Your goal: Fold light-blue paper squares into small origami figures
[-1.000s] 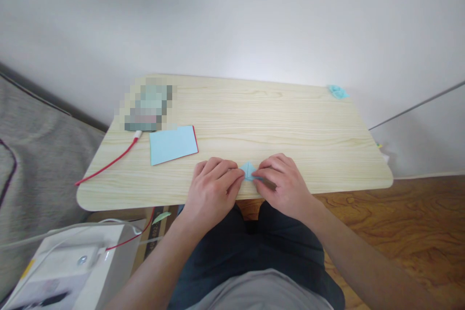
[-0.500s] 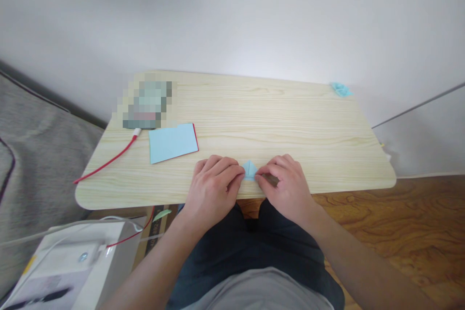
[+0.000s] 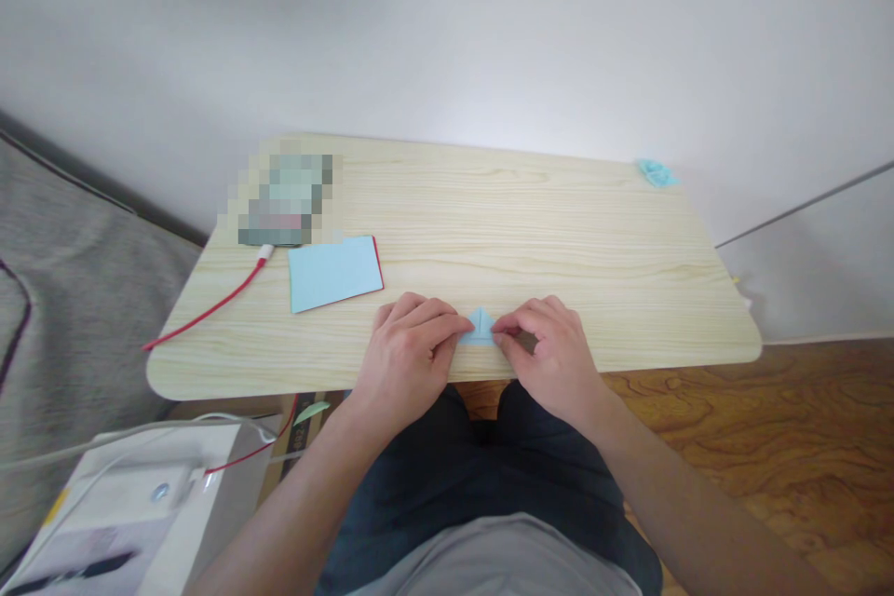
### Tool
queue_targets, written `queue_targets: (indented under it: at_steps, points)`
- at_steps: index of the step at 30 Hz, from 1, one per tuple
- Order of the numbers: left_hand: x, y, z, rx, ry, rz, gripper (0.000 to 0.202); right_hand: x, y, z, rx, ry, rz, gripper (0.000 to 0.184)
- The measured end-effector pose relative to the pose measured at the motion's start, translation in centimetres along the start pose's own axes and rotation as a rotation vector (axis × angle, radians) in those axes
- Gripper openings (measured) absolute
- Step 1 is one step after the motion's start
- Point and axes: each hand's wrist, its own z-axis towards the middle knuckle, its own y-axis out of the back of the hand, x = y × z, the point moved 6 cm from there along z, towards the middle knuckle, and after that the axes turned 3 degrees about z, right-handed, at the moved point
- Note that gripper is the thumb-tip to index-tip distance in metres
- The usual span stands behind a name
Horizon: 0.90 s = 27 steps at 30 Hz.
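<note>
Near the table's front edge lies a small piece of light blue folded paper point(image 3: 480, 328), with a pointed top and a crease down its middle. My left hand point(image 3: 417, 345) pinches its left side between thumb and fingers. On the opposite side, the fingertips of my right hand point(image 3: 548, 340) are pressed together on the paper's right corner. The fingers cover both ends of the paper. To the left of my hands rests a stack of blue paper sheets point(image 3: 336, 274), with a red edge showing along its right side.
A blurred phone-like device point(image 3: 286, 200) lies at the back left, with a red cable point(image 3: 216, 306) running off the left edge. A crumpled or folded blue paper piece point(image 3: 656, 172) sits at the far right corner of the wooden table point(image 3: 517, 214). Below left stands a white box point(image 3: 132, 503).
My left thumb and fingers have shifted slightly on the folded paper's left side. The right hand keeps nearly the same place, and the view has moved very little.
</note>
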Motion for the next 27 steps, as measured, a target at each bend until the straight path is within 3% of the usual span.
queue_targets:
  at_steps: [8,15,24,27]
  points:
    - [-0.3,0.3,-0.2,-0.006,-0.032,-0.025,0.023,0.1,0.0,-0.1,-0.058,0.023,-0.021,0.009]
    - [-0.4,0.5,-0.2,0.001,-0.030,-0.054,0.025,1.2,-0.4,-0.2,-0.141,0.052,-0.087,0.001]
    - [-0.6,0.1,-0.4,0.056,-0.118,0.024,0.034,0.2,-0.4,0.1,-0.085,0.032,-0.003,0.001]
    - [-0.6,0.0,-0.4,0.064,-0.127,0.044,0.036,-0.2,-0.2,0.2,-0.068,0.040,0.040,0.012]
